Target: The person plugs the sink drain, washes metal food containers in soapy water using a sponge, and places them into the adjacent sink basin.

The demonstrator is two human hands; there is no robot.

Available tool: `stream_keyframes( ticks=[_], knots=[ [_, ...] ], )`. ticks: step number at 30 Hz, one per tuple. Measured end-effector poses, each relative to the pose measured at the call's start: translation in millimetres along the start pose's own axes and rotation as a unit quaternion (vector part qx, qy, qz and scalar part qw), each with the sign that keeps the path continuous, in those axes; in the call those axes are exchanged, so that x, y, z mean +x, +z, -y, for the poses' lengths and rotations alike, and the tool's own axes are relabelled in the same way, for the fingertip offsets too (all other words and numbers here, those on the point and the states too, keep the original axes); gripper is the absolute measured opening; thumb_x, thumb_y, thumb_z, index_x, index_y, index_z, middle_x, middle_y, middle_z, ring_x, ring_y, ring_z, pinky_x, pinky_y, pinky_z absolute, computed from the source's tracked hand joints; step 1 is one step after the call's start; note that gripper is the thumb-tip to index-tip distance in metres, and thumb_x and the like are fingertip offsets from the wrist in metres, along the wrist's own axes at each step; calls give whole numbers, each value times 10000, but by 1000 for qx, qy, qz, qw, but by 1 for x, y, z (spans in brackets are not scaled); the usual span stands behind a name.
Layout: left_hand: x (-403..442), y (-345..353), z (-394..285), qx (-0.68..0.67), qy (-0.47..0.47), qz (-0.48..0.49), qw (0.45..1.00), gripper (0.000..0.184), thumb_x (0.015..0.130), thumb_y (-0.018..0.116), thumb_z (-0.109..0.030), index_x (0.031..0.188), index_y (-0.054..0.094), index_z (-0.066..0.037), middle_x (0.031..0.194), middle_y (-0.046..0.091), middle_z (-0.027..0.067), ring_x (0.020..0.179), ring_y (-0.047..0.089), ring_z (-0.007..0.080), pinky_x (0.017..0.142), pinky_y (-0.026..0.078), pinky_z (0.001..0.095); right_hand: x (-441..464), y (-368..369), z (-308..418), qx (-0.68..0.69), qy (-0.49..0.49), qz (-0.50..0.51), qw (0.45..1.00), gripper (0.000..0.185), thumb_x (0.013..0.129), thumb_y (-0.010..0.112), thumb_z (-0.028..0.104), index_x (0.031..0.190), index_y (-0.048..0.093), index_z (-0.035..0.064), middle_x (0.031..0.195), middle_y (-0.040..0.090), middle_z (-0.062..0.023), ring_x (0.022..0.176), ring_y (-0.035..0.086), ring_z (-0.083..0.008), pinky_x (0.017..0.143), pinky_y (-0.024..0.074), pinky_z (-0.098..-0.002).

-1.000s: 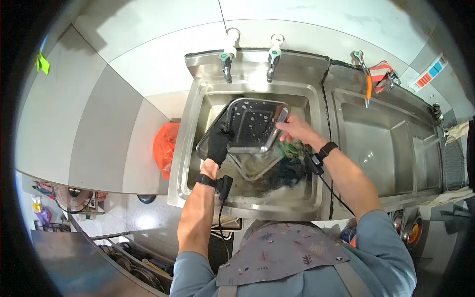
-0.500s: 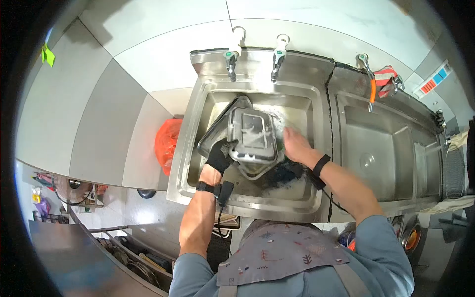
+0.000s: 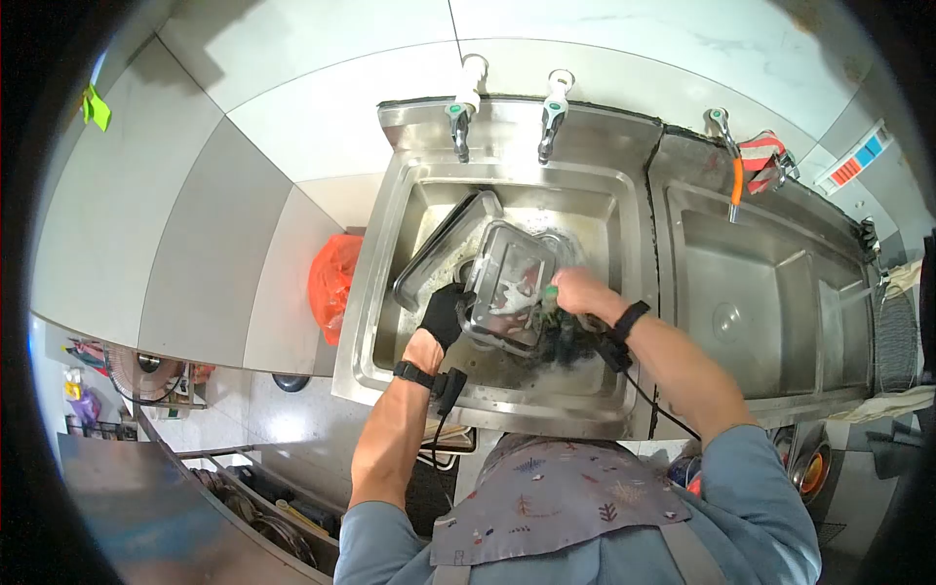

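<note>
Container stays within the sink; gloved left hand pinches its edge, apparently for steadiness; right hand curls alongside, grip unclear.

Sink passable at far right.
I see tray blocking left, container mid-basin, taps behind.

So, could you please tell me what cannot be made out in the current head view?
All in the head view:
- Black-gloved left hand: some fingertips, hidden by the clear rectangular plastic container.
- Bare right hand: its grip, hidden by its own fingers and blur.
- Dark, soft-looking mass: outline, blurred.
- Orange-red crumpled plastic bag: contents, hidden by its plastic.
- White wall strip with coloured blocks: any lettering, too small.
</note>
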State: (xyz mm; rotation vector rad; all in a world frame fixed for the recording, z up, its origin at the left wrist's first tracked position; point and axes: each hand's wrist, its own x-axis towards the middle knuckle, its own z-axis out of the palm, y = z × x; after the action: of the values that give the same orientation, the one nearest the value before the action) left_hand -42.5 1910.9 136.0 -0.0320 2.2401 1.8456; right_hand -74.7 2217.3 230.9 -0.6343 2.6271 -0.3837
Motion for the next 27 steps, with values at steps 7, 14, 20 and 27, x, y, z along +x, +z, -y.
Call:
stream_keyframes(
  ticks=[7, 14, 20, 27],
  knots=[
    [-16, 7, -54, -123, -61, 77, 988, 288, 931, 643, -102, 1161, 646, 71, 1041, 713, 151, 916, 670, 219, 805, 531, 317, -18, -42, 60, 219, -69, -205, 952, 237, 801, 559, 4, 1009, 671, 25, 923, 685, -247, 863, 654, -433, 776, 522, -516],
    [-16, 8, -33, 191, 226, 93, 951, 245, 863, 692, -211, 1051, 683, -53, 945, 694, 154, 893, 641, 350, 816, 521, 384, 11, 28, 95, 96, -206, -302, 926, 340, 902, 627, 92, 1234, 600, 23, 1238, 560, -130, 1005, 505, -345, 926, 457, -428],
    [-41, 27, -84, 79, -50, 90, 991, 377, 844, 711, -117, 1178, 626, 36, 987, 706, 127, 867, 629, 219, 761, 504, 344, 85, 11, 64, 68, -137, -275, 949, 308, 939, 617, 231, 1233, 640, 145, 1299, 564, -54, 1158, 475, -322, 969, 434, -489],
    [-37, 27, -62, 12, -31, 78, 996, 409, 833, 719, -92, 1207, 625, 45, 1008, 709, 120, 832, 640, 189, 725, 507, 321, 111, 53, -25, 179, 41, -242, 953, 336, 974, 535, 214, 1275, 577, 72, 1346, 536, -172, 1189, 492, -458, 1007, 441, -499]
  ],
)
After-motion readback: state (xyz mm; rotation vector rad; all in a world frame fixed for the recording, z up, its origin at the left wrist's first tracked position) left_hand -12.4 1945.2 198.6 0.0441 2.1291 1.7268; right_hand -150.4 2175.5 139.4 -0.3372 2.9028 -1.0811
